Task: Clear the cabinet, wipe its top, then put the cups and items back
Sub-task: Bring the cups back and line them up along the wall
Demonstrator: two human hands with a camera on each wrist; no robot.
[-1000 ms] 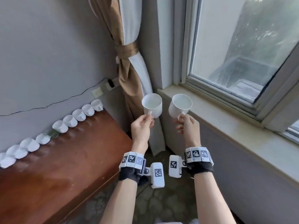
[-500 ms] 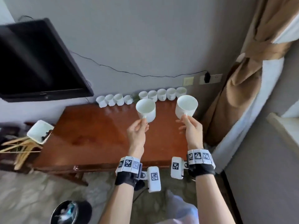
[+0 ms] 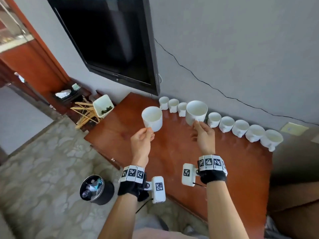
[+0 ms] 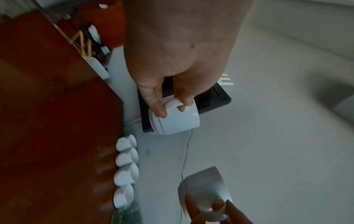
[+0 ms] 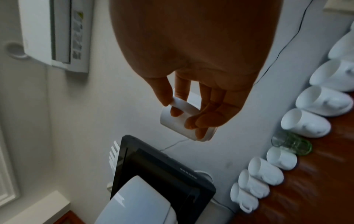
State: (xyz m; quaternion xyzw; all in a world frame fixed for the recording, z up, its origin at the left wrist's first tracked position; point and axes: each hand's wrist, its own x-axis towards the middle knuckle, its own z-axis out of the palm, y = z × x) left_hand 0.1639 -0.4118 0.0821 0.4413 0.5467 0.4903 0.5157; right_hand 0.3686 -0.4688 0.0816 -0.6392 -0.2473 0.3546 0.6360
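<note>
My left hand (image 3: 146, 132) pinches the handle of a white cup (image 3: 152, 118), held upright above the left part of the red-brown wooden cabinet top (image 3: 172, 152). My right hand (image 3: 200, 128) pinches the handle of a second white cup (image 3: 196, 112), held over the back of the top. In the left wrist view the fingers (image 4: 157, 106) curl round the handle of the left cup (image 4: 178, 119). In the right wrist view the fingers (image 5: 172, 97) grip the right cup (image 5: 184, 122). Several white cups (image 3: 241, 127) stand in a row along the wall, with a green glass object (image 5: 295, 144) among them.
A black television (image 3: 110, 42) hangs on the wall above the cabinet's left end, a thin cable (image 3: 207, 83) running right from it. A white bin (image 3: 103, 107) and wooden hangers (image 3: 84, 112) sit left of the cabinet. A black wastebasket (image 3: 96, 188) stands on the floor.
I have turned left from the window to the cabinet, carrying both cups. The cups now hang over the cabinet top near the row at the wall.
</note>
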